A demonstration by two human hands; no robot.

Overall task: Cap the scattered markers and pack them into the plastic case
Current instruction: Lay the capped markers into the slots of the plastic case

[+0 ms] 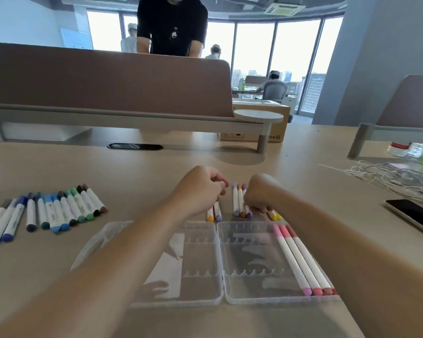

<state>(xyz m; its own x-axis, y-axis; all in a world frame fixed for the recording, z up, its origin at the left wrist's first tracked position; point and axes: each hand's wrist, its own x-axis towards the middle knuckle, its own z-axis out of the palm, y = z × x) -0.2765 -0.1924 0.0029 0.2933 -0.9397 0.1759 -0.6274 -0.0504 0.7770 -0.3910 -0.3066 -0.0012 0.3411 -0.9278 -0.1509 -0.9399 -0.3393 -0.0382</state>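
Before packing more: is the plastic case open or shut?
Open. The plastic case lies spread flat, both halves facing up; pink markers sit in its right half.

A pale wooden desk [59,167] filled the foreground. Across its far side stood a brown felt partition panel [108,79] on a grey rail, which ended in a round white shelf disc [258,115] on a short post. A cardboard box [277,129] sat behind that post. A black oval cable port [134,146] was set into the desktop in front of the rail.

A person in a black T-shirt [172,28] stood behind the panel. At the right lay a tangle of white cables [386,176], with a black smartphone [413,214] nearer and a clear bottle with a red cap [405,148] beyond. Tall windows [254,50] showed city buildings, and a person sat in a grey office chair [275,90] far back.
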